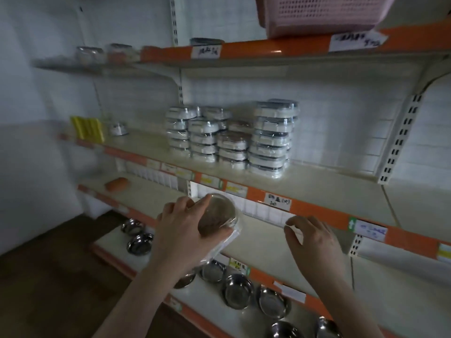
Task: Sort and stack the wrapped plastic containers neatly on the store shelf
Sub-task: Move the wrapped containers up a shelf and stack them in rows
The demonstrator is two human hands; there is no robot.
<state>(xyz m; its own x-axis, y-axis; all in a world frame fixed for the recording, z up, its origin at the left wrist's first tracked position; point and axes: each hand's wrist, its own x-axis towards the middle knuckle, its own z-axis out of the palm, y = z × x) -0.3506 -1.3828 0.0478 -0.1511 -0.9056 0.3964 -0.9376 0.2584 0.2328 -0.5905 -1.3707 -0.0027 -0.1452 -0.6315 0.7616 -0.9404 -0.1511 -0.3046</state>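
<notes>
My left hand (181,230) grips a wrapped plastic container with a brown lid (217,217), tilted, in front of the lower shelf. My right hand (314,240) hovers to the right of it with fingers loosely curled and nothing in them. On the middle shelf (317,184) stand several stacks of wrapped containers (231,137): white ones at left, brown-lidded ones (234,142) in the middle, and a taller stack (272,137) at right.
Steel bowls (236,291) lie on the bottom shelf below my hands. An orange item (117,184) sits on the lower shelf at left. Yellow packs (86,129) stand at the middle shelf's left end. A pink basket (317,15) sits on the top shelf.
</notes>
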